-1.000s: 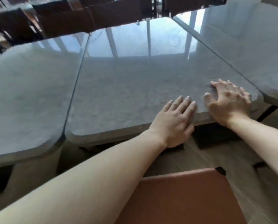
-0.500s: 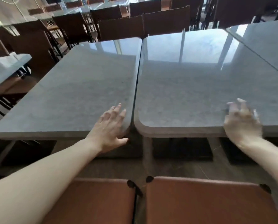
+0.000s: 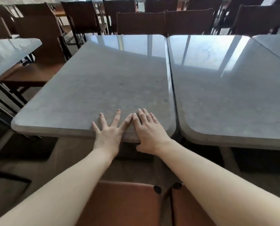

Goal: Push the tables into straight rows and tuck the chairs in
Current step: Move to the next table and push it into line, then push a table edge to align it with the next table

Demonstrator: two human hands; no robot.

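Both bare forearms reach forward side by side to the near edge of the grey tabletop (image 3: 93, 88). The left hand (image 3: 109, 132) lies flat on it, palm down, fingers straight and spread wide. The right hand (image 3: 149, 132) lies just beside it, fingers straight and close together on top, its thumb hanging below the edge; the left index fingertip touches the right index finger. Four tabletops show: the one under the hands, a second tabletop (image 3: 230, 95) just right of the right hand with a thin dark seam between them, a corner of a third tabletop (image 3: 272, 44) far right beyond it, and a fourth tabletop (image 3: 8, 53) well apart to the left of the left hand. The touched top's seam edge runs straight away from the hands. Below the wrists sit two orange-brown chair seats (image 3: 123, 204) side by side. Beyond the fingertips, two brown chair backs (image 3: 140, 23) stand against the far edges, with more chairs behind.
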